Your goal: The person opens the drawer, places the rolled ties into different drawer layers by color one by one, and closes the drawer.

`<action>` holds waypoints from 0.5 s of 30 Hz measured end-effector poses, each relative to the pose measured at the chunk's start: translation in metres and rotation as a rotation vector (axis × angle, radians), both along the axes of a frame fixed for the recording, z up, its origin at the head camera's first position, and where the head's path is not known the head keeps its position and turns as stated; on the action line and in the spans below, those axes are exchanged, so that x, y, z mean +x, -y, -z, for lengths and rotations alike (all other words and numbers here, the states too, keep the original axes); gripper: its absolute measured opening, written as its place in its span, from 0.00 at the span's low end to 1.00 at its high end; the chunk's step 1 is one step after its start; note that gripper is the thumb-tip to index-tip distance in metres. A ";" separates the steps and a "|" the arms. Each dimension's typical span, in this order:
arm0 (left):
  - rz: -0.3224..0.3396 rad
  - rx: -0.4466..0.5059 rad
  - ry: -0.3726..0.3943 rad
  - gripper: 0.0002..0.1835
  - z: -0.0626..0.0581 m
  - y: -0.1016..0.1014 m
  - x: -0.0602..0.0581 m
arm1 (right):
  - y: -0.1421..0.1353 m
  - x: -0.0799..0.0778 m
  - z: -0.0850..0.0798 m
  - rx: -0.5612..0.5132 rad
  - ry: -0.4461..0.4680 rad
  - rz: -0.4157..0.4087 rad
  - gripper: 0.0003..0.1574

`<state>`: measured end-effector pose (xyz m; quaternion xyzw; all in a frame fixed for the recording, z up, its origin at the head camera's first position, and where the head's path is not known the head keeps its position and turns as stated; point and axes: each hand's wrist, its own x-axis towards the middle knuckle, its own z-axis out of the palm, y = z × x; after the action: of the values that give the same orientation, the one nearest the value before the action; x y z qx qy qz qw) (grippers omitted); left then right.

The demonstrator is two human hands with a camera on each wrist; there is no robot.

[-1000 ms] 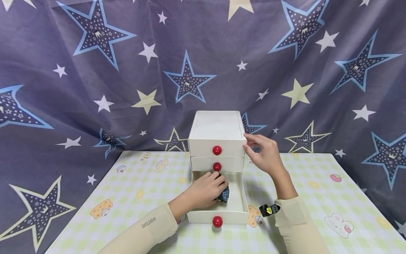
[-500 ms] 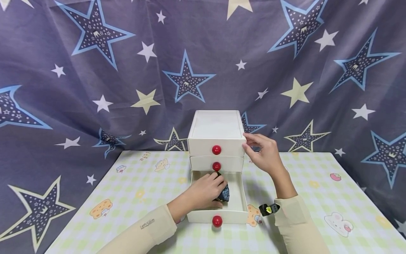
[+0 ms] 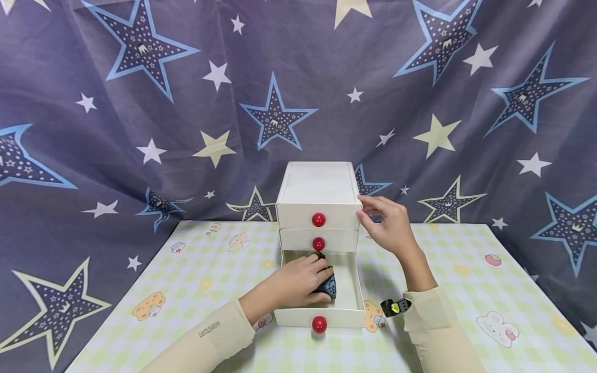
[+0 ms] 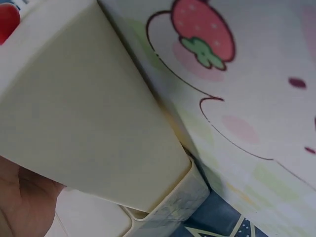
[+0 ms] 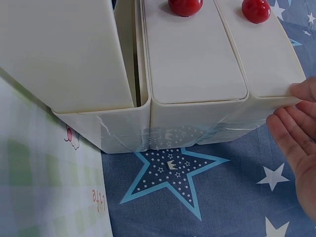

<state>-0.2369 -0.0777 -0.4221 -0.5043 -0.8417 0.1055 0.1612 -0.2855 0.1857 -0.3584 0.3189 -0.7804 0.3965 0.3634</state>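
A white drawer cabinet (image 3: 319, 189) with red knobs stands mid-table. Its bottom drawer (image 3: 348, 282) is pulled out, while the drawers above are closed. Inside that drawer, near the middle, lies a small dark blue patterned cloth item (image 3: 328, 288). My left hand (image 3: 298, 282) reaches over the drawer's left side and holds this item, fingers curled over it and thumb at its near edge; the hand covers much of it. My right hand (image 3: 389, 223) touches the cabinet's upper right front corner with thumb and fingertips; its fingers look fairly straight in the right wrist view (image 5: 301, 133).
The table has a green-and-white checked cover (image 3: 186, 290) with cartoon prints. Behind it hangs a dark curtain (image 3: 326, 62) with stars. The drawer's front panel (image 3: 298, 318) juts toward me. A black strap with a yellow mark (image 3: 395, 307) sits by the right sleeve.
My left hand has shifted slightly left and toward me, and its thumb now shows by the near edge of the cloth item. The right hand and the drawers have stayed put.
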 end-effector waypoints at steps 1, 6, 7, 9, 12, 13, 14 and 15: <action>0.002 0.006 0.005 0.34 0.000 0.000 0.000 | 0.000 0.000 0.000 -0.001 0.001 0.000 0.21; 0.014 0.042 0.024 0.31 -0.001 0.002 -0.001 | 0.001 0.000 -0.001 -0.005 0.000 0.000 0.22; 0.018 0.047 0.022 0.31 -0.002 0.002 0.000 | 0.001 0.000 0.000 -0.005 -0.001 0.001 0.22; 0.030 0.057 0.017 0.30 -0.003 0.003 0.001 | 0.001 0.000 0.000 -0.003 0.000 0.002 0.22; 0.042 0.070 0.003 0.29 -0.006 0.005 0.002 | 0.001 0.000 0.000 0.004 0.004 0.006 0.22; 0.045 0.074 -0.004 0.29 -0.007 0.006 0.002 | 0.001 0.001 0.000 0.006 0.006 0.007 0.22; 0.048 0.079 -0.012 0.28 -0.009 0.006 0.003 | 0.001 0.001 0.000 0.008 0.007 0.009 0.22; 0.051 0.084 -0.019 0.28 -0.010 0.006 0.003 | 0.001 0.001 0.000 0.010 0.008 0.010 0.22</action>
<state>-0.2336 -0.0839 -0.4117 -0.5174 -0.8307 0.0706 0.1931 -0.2846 0.1850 -0.3582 0.3151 -0.7854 0.3920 0.3608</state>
